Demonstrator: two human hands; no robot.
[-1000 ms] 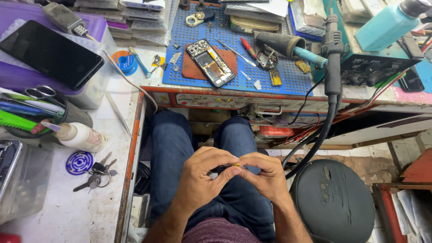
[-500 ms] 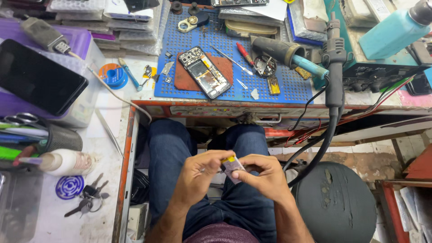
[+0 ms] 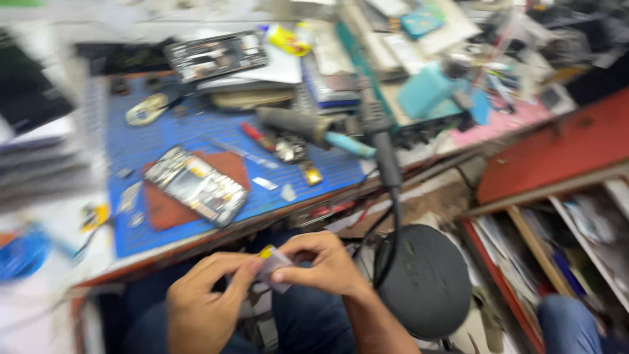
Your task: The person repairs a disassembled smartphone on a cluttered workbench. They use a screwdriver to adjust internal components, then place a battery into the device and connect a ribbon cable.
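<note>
I've got both hands over my lap below the blue mat's (image 3: 196,137) front edge, left hand (image 3: 200,308) and right hand (image 3: 324,265) fingers pinched on a small pale part (image 3: 274,269) (yellow tab, blurry), mid-peel I'd judge, needing a steady pull next.

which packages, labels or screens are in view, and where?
Small packet: pinched between left hand and right hand, pale with a yellow tab.
Opened phone: on the blue mat, rectangular, insides showing.
Yellow tube: far bench edge, blurred.
No lit screen visible.
</note>
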